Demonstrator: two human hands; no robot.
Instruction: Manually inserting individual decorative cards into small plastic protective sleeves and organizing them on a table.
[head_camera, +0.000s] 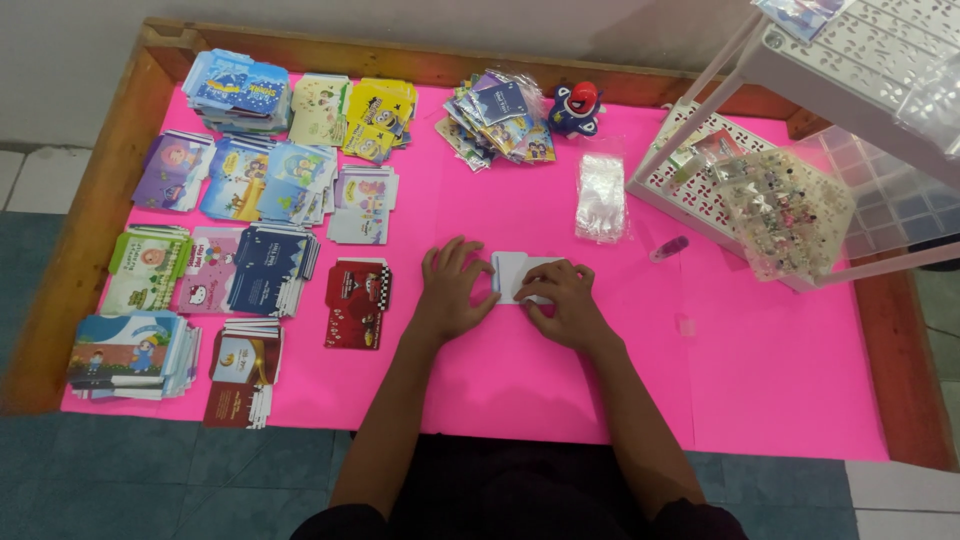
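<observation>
A small white flat card piece (512, 272) lies on the pink table cover (780, 370) near the middle. My left hand (452, 290) rests flat on the cover with its fingertips against the card's left edge. My right hand (565, 303) presses on the card's right part, fingers bent over it and hiding that side. A red and black stack of flat printed cartons (357, 303) lies just left of my left hand.
Several stacks of colourful flat cartons (240, 190) cover the left half. A pile of small packets (497, 120), a red and blue toy figure (577, 108) and clear plastic bags (602, 196) lie at the back. A white plastic rack (800, 70) and bag of trinkets (785, 210) stand right. Wooden rim (905, 370) surrounds the table.
</observation>
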